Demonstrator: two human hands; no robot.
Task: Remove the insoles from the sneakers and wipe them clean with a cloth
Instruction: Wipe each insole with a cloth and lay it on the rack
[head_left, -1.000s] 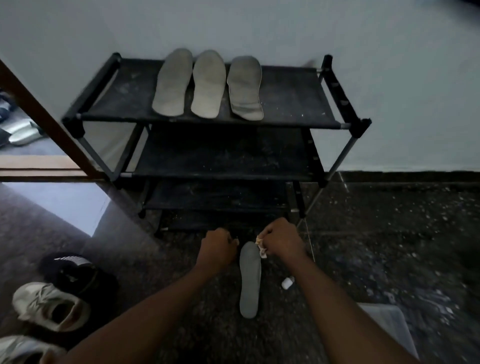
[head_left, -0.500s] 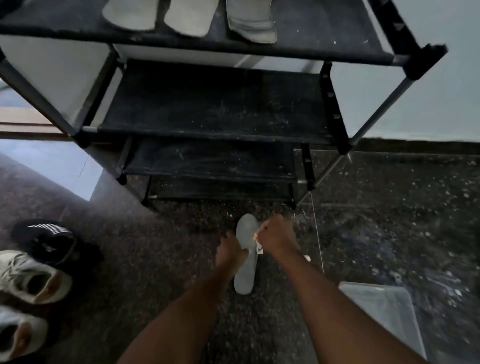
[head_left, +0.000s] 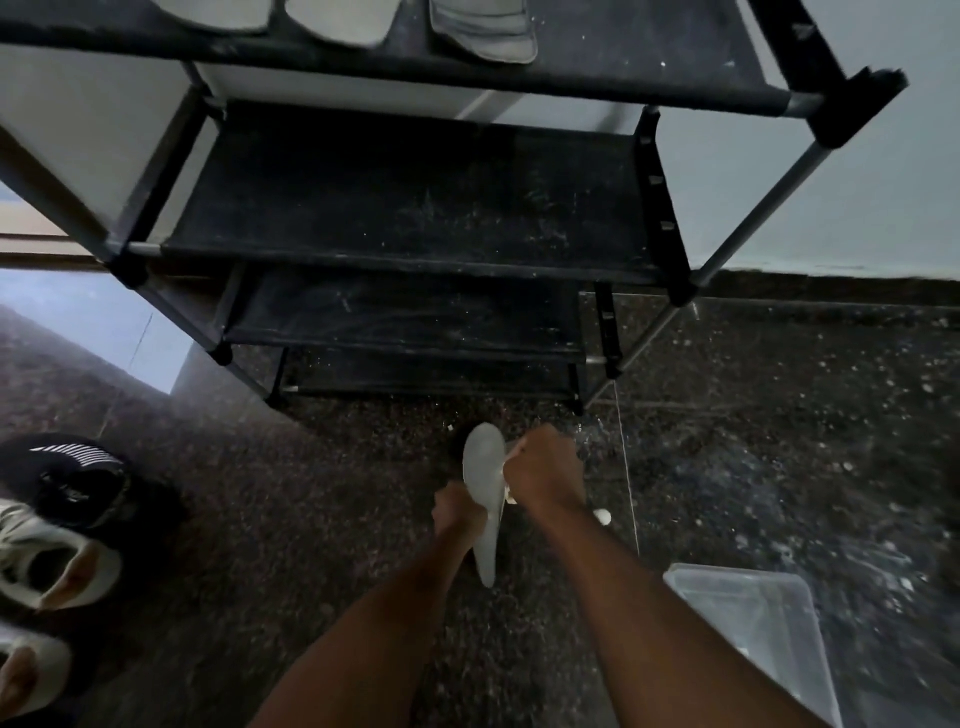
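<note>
I'm seeing the insole (head_left: 483, 488) tilting up on its edge between both hands, toe end pointing at the shoe rack (head_left: 415, 208). The left hand (head_left: 457, 514) is gripping its middle. The right hand (head_left: 545, 473) is clutching the cloth (head_left: 510, 498) against its right edge. A second ago the insole was lying flat on the floor (head_left: 311, 519).
</note>
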